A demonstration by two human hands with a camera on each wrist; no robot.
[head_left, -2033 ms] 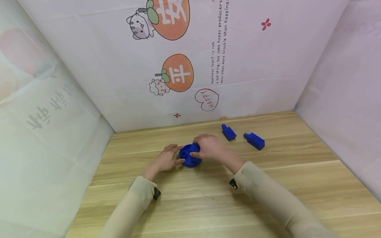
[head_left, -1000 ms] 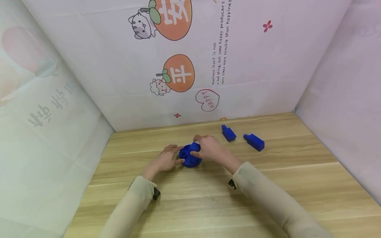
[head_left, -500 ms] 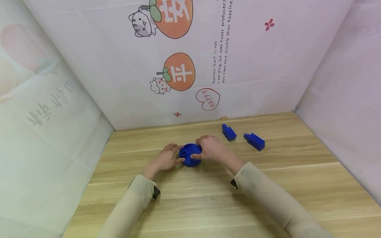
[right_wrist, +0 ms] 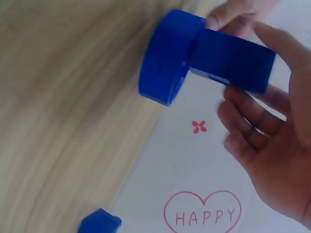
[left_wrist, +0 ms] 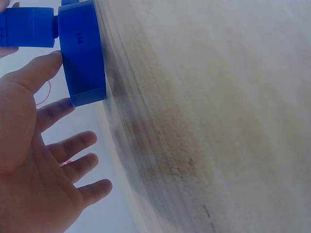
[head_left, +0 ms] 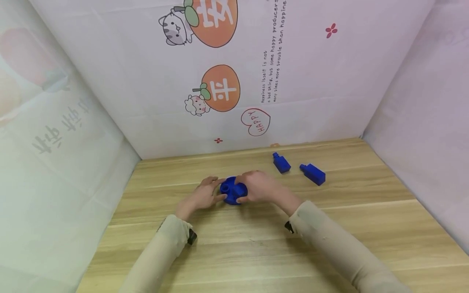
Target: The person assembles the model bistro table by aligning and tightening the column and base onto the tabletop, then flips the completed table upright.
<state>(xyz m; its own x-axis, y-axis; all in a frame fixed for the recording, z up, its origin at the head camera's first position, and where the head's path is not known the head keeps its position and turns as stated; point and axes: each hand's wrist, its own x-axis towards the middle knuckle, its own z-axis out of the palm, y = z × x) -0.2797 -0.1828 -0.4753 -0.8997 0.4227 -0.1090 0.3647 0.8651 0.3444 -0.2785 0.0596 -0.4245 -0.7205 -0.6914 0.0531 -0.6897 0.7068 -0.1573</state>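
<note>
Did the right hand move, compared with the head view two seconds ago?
Yes: the right hand has shifted slightly downward in the head view, away from the printed HAPPY heart.

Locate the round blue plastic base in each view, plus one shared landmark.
Head: the round blue plastic base, below centre.
Left wrist: base, upper left, seen edge-on.
Right wrist: base, upper middle, tilted in frame.
Shared landmark: the rectangular blue plastic block held by the right hand, at the base in all three views.
</note>
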